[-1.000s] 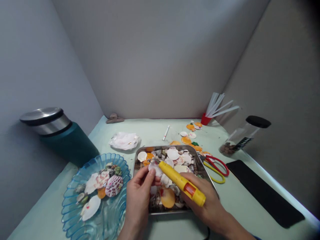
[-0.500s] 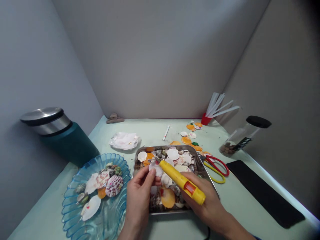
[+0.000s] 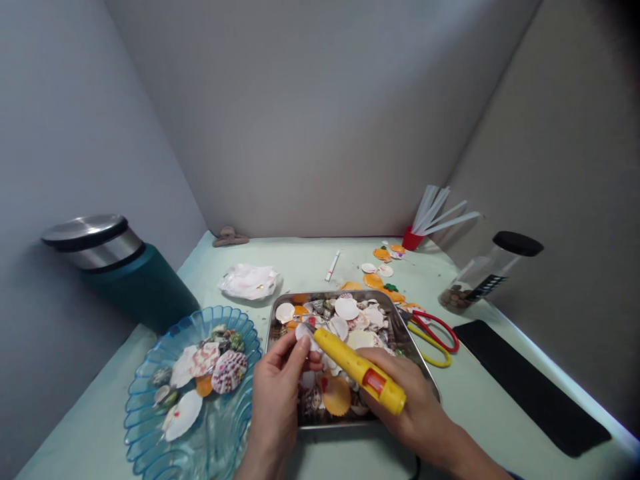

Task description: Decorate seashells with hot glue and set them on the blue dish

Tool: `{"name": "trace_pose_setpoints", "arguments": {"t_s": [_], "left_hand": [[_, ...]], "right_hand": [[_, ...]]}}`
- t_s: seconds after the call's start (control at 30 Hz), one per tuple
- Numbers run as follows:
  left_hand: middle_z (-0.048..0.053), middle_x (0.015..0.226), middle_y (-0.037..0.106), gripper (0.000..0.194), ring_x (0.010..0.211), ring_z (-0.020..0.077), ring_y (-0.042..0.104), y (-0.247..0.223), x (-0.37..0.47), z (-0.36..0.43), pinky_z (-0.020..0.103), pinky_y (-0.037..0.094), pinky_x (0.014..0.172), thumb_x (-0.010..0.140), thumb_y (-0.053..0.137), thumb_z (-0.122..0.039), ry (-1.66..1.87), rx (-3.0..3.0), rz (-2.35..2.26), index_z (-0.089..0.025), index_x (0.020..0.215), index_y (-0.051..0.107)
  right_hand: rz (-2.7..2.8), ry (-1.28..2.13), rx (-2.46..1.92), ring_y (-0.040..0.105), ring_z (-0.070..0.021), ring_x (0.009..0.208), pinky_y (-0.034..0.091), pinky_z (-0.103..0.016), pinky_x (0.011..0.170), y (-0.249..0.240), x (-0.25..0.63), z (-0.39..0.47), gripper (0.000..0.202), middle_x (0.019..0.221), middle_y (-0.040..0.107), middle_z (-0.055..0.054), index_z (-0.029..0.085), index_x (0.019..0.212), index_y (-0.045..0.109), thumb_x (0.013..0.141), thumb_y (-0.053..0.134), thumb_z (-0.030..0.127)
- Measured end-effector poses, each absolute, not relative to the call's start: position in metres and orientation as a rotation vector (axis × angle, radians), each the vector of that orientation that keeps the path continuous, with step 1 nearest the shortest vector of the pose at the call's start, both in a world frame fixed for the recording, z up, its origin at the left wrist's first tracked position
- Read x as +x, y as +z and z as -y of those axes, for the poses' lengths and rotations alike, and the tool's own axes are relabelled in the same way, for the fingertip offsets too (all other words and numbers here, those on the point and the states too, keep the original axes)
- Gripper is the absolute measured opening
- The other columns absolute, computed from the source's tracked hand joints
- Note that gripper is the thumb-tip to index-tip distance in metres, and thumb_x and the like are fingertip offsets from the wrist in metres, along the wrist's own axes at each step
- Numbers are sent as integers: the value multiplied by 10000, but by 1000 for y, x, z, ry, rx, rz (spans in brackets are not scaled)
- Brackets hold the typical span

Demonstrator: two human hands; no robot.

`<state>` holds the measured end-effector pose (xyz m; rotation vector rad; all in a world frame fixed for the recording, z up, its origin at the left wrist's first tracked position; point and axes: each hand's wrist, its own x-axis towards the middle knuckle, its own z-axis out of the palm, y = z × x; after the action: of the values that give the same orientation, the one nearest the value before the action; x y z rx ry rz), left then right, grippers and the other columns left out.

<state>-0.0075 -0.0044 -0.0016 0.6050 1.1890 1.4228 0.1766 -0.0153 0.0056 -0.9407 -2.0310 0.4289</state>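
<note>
My left hand pinches a small white shell between thumb and fingers above the metal tray. My right hand is wrapped around a yellow glue gun, which has a small orange-red window near its rear end. The gun's nozzle points left and away from me, at the held shell; whether it touches cannot be told. Beneath both hands the tray is full of mixed shells, among them an orange scallop shell and a round white shell.
A blue scalloped dish with shells stands left, near a teal bottle. Scissors, a black flat strip and a clear jar lie right. Behind are a white packet, orange shells and a red cup of translucent sticks.
The glue gun has shifted slightly left and toward me, its nozzle now lower over the white shell. The shell has tilted a little in my left hand.
</note>
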Motion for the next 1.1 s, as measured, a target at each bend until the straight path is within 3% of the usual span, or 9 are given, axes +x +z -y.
{"name": "trace_pose_setpoints", "arguments": {"t_s": [1.1], "left_hand": [[19, 624, 694, 386, 530, 108, 611, 0, -7, 5, 194, 497, 549, 663, 786, -372, 1419, 609, -1187, -128, 956, 731]], "right_hand": [[2010, 462, -951, 710, -185, 768, 551, -225, 665, 5, 175, 14, 261, 939, 735, -56, 207, 1084, 554, 838, 500, 139]]}}
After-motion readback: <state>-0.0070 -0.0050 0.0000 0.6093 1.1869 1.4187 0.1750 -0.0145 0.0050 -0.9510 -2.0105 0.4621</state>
